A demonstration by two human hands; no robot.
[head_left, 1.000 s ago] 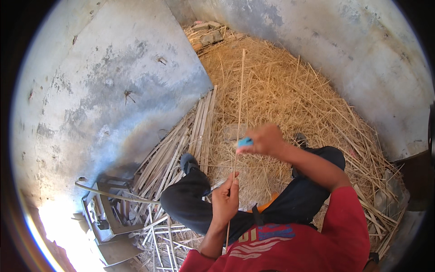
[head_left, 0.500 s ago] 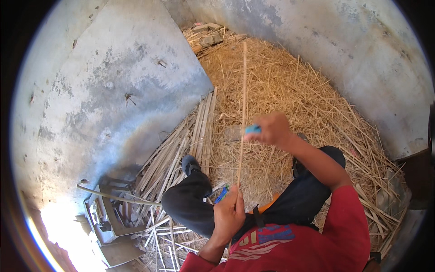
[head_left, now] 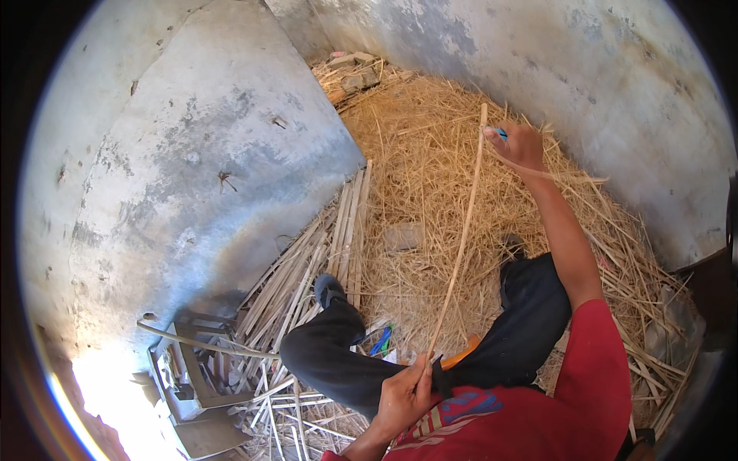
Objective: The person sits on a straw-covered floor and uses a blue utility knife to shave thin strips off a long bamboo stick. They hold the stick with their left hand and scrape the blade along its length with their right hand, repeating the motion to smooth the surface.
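A long, thin bamboo strip (head_left: 463, 238) rises from my left hand (head_left: 404, 393), low in front of my lap, and slants up and away to the right. The fingers of that hand are closed round its lower end. Near the strip's upper tip my right hand (head_left: 523, 146) is closed on a small blue-handled tool (head_left: 502, 134); most of it is hidden in the fist, and no blade can be made out. A pale, blurred shaving (head_left: 573, 177) trails off to the right below this hand.
Loose straw-coloured shavings (head_left: 430, 154) heap up against the walls. Split bamboo strips (head_left: 296, 265) lie piled on the left, by an upturned wooden stool (head_left: 192, 376). A brick (head_left: 403, 237) lies between my feet and the heap. Something orange (head_left: 461, 352) lies by my lap.
My right hand has moved up and to the right with the blue-handled tool, toward the strip's far end. The strip has tilted right, and a shaving now trails from it. My left hand sits slightly lower.
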